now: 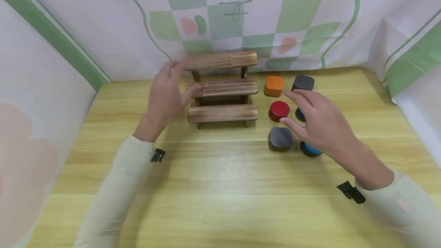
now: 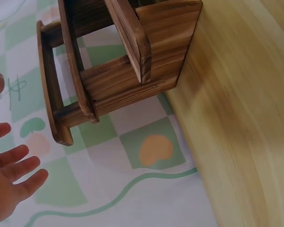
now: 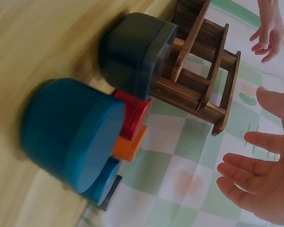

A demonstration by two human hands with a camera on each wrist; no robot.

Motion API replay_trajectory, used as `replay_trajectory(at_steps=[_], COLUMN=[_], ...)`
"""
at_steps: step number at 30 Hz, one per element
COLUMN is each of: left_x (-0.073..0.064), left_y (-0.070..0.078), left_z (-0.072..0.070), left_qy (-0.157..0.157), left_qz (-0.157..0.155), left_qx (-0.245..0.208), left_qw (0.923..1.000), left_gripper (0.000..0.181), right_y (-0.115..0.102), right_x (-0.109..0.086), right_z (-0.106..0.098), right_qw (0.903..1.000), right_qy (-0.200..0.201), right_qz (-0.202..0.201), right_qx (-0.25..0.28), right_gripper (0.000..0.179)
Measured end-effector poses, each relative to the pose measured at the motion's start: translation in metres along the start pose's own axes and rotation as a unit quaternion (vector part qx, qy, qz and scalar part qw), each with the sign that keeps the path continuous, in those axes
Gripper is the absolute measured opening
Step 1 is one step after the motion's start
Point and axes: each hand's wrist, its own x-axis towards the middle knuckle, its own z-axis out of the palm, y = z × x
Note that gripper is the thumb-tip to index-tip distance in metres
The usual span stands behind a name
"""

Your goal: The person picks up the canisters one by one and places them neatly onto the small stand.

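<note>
A three-tier wooden step rack (image 1: 222,87) stands at the back of the table. Beside its left end my left hand (image 1: 167,91) hovers, fingers loosely extended and thumb overlapping the middle tier in the head view. The left wrist view shows those fingers (image 2: 21,170) apart from the rack (image 2: 132,78). My right hand (image 1: 320,121) is held over several small lidded tins, fingers spread and holding nothing. Around it are an orange tin (image 1: 274,86), a red round tin (image 1: 279,110), a dark grey tin (image 1: 280,139) and a black tin (image 1: 304,82). A blue tin (image 1: 311,150) is partly hidden beneath the hand.
Another dark blue tin (image 1: 299,115) shows only its edge behind the right fingers. A checkered green and white cloth (image 1: 262,18) hangs right behind the rack. Cloth panels also border the wooden table (image 1: 213,186) at left and right.
</note>
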Motion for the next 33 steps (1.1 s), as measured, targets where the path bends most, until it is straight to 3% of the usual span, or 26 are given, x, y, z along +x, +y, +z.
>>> replay_trajectory(at_steps=[9, 14, 20, 26, 33], left_x=[0.005, 0.005, 0.004, 0.005, 0.007], left_y=[-0.014, -0.020, -0.026, -0.032, -0.043], left_z=[-0.001, -0.001, 0.002, 0.007, 0.013], left_qy=[-0.021, -0.049, -0.060, -0.083, -0.118], left_qz=[-0.061, -0.087, -0.104, -0.124, -0.160], left_qx=[-0.026, -0.026, -0.021, -0.015, -0.007], left_qw=[0.9976, 0.9947, 0.9926, 0.9887, 0.9800], left_gripper=[0.068, 0.071, 0.072, 0.074, 0.072], right_y=[0.009, 0.014, 0.021, 0.029, 0.037], right_x=[-0.015, -0.019, -0.028, -0.047, -0.061], right_z=[0.000, -0.002, -0.002, 0.001, 0.005], right_qw=[0.9981, 0.9926, 0.9852, 0.9774, 0.9765], right_qy=[-0.040, -0.078, -0.100, -0.108, -0.103], right_qz=[0.030, 0.067, 0.095, 0.129, 0.123], right_qx=[0.036, 0.065, 0.102, 0.128, 0.144], right_gripper=[0.083, 0.088, 0.089, 0.088, 0.089])
